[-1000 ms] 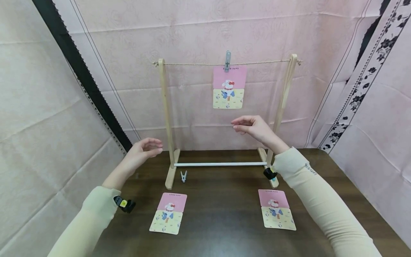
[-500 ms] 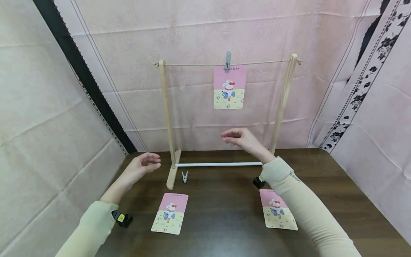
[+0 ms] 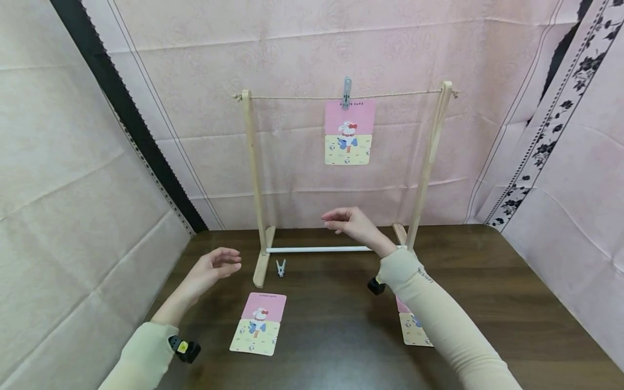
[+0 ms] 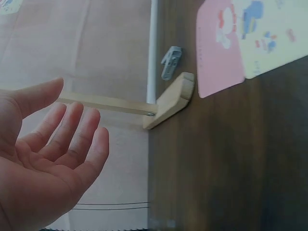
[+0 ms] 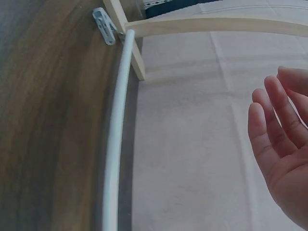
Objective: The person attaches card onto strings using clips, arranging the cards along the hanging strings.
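head: forward-down, farther back | wrist views: close, seemingly tipped sideways (hazy) | all share clothespin (image 3: 280, 268)

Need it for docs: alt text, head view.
Left hand and right hand hover empty near a rack; a clip holds a card on its cord. On the table lie a second clip, a left card and a right card partly behind a sleeve.

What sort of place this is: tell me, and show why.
Probably a makeshift tabletop booth: creased pale pink cloth sheets hang around a dark brown, wood-grained table, on which stands a pale wooden frame strung with thin beige cord.
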Demonstrator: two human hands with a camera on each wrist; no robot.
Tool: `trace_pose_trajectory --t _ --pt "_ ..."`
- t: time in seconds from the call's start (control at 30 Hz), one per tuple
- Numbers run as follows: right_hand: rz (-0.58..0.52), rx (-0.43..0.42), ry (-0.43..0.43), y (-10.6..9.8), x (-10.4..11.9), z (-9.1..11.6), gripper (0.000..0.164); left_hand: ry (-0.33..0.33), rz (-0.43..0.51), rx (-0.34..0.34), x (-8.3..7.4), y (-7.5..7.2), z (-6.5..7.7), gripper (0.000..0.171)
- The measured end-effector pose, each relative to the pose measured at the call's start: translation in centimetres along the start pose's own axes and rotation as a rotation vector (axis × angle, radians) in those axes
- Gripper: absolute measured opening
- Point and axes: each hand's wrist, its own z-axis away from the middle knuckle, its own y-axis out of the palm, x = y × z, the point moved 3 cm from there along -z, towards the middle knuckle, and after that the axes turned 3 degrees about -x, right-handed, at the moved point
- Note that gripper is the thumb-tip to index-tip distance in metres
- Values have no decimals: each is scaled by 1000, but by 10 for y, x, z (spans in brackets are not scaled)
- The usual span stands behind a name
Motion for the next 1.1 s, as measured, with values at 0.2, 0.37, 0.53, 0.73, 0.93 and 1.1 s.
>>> trace_pose_trajectory --t 0.2,0.37,0.53,0.73,0.93,1.1 --pt "-33 11 24 13 -11 -3 27 -20 32 7 15 6 6 49" --pt "-21 12 41 24 -17 -4 26 -50 34 8 22 11 10 47" --pt "10 37 30 36 -24 -6 25 -79 29 6 30 16 14 48" --pt "65 73 18 48 -28 -6 24 -109 18 0 37 23 16 46" --pt "111 77 42 60 -34 -7 19 -120 11 1 42 30 16 46" --pt "125 88 41 71 -41 -9 20 -137 -10 -10 46 35 16 42"
